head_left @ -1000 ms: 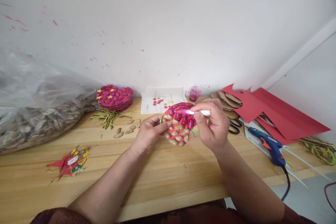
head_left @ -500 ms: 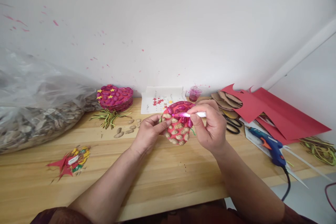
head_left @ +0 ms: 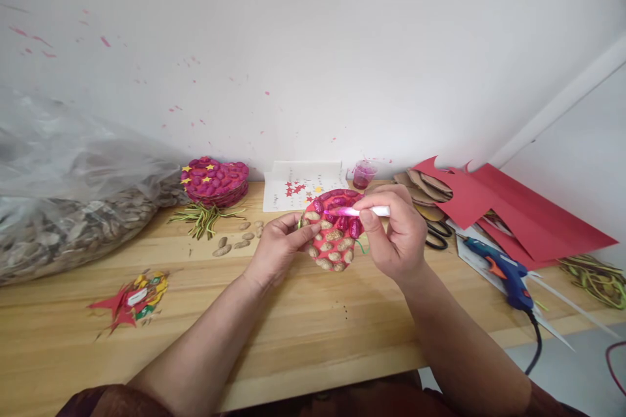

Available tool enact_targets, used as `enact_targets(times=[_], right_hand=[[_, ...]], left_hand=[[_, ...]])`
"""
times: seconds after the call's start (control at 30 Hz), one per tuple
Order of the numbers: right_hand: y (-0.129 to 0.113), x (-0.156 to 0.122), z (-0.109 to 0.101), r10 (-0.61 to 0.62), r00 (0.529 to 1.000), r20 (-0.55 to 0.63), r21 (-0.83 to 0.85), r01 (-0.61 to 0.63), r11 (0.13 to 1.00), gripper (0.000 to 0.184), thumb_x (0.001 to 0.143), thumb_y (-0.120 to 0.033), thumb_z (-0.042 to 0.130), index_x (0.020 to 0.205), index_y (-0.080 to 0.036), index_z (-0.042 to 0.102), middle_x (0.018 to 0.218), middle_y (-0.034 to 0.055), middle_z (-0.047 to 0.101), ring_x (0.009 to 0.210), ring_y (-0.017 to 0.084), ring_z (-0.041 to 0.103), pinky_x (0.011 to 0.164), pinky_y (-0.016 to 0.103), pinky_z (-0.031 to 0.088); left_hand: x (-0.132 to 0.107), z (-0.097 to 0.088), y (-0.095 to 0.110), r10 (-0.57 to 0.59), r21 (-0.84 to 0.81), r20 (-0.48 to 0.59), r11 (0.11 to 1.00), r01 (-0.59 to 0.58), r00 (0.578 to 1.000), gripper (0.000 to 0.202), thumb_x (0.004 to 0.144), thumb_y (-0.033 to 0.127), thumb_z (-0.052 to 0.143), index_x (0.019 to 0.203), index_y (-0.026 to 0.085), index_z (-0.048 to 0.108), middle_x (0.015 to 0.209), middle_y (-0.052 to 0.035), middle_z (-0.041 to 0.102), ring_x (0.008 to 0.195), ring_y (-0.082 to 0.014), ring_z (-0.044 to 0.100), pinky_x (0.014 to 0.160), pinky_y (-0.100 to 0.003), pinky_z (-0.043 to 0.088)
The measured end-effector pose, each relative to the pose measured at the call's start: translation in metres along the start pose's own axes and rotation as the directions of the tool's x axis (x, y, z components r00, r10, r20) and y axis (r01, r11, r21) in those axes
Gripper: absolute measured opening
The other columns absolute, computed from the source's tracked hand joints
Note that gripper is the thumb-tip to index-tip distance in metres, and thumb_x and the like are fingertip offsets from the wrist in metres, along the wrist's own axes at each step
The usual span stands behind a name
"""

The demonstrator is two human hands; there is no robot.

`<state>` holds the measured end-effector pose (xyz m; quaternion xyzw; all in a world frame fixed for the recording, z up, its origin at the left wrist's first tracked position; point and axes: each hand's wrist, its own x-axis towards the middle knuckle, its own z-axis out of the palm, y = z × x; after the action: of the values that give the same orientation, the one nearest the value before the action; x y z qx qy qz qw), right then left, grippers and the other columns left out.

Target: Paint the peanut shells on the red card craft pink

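Left hand pinches the left edge of a red disc, thumb on the front, fingers curled behind it. The disc is held tilted up above the bench, roughly centre, just in front of the back wall. Its face is covered with peanut shells: upper ones glittery pink, lower ones bare tan. A green thread shows at its right edge. Right hand is closed around a white applicator, pen-style grip between thumb and fingers, lying near horizontal. Its pink tip touches the upper pink shells of the disc. Can't tell if the tip is a brush or a nozzle. On the bench, back left: a stack of finished pink discs with yellow stars, a bundle of green strips just in front of it, and a few loose peanuts beside that. Far left: a big clear plastic bag of shells. Front left: red and yellow star scraps. Behind the disc: a white sheet with red stars and a small cup of pink stuff against the wall. Right side: cardboard cutouts, scissors partly hidden by the right hand, red paper sheets, and a blue glue gun with its cord hanging over the bench edge.
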<state>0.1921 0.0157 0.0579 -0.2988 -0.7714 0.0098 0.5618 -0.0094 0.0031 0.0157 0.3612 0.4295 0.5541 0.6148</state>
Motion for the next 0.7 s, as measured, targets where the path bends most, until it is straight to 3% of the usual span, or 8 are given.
enact_targets(times=[0.7], right_hand=[[0.0007,-0.0005,0.0002,-0.022,1.0,-0.019,-0.01,0.022,1.0,0.014,0.097,-0.015,0.062,0.103,-0.025,0.071,0.09,0.0032,0.071,0.092,0.022,0.063,0.086,0.042,0.052]], left_hand=[[0.0007,-0.003,-0.0049,0.055,0.116,0.102,0.991,-0.067,0.993,0.045,0.058,0.048,0.1,0.077,0.014,0.077,0.068,-0.003,0.073,0.058,-0.0146,0.063,0.059,-0.027,0.053]])
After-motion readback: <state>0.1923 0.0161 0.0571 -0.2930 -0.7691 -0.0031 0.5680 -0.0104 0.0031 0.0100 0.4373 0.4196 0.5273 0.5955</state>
